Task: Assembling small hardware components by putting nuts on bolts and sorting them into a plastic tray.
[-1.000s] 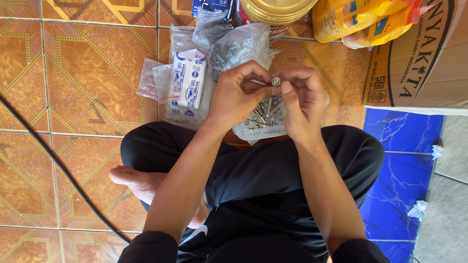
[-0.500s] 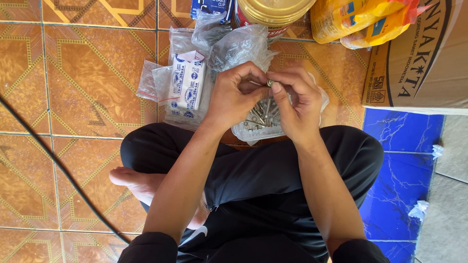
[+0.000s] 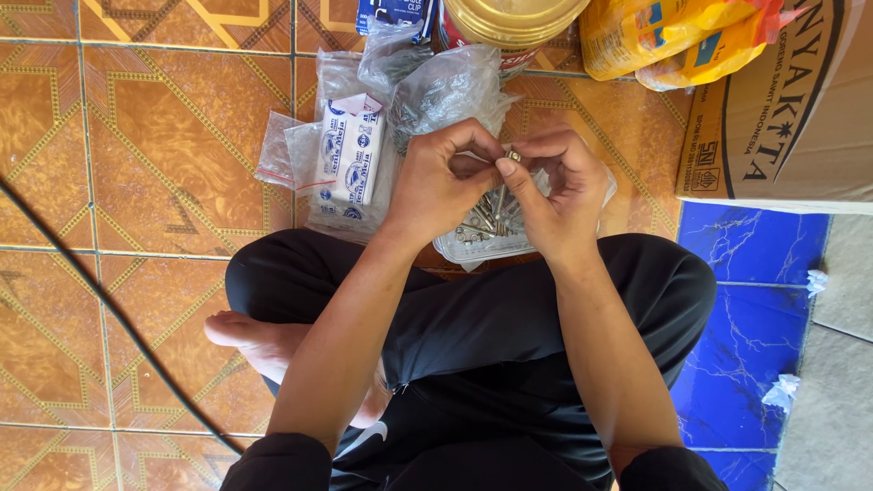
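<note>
head view: white box (image 3: 353,150) beside left hand (image 3: 436,182)

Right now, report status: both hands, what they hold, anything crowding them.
Left hand and right hand together, fingers pinching a small metal bolt. Open bag of bolts directly beneath. Small white boxes and plastic bags close by.

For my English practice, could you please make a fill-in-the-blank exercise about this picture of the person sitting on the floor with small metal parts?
1. Both hands, the left hand and the right hand, pinch one small ____ part between their fingertips.
2. Under the hands lies a clear plastic bag of metal ____.
3. The person sits cross-legged on a tiled floor of ____ colour.
4. Beside the left hand lies a small white ____ with blue print.

Missing words: metal; screws; orange-brown; box
</note>
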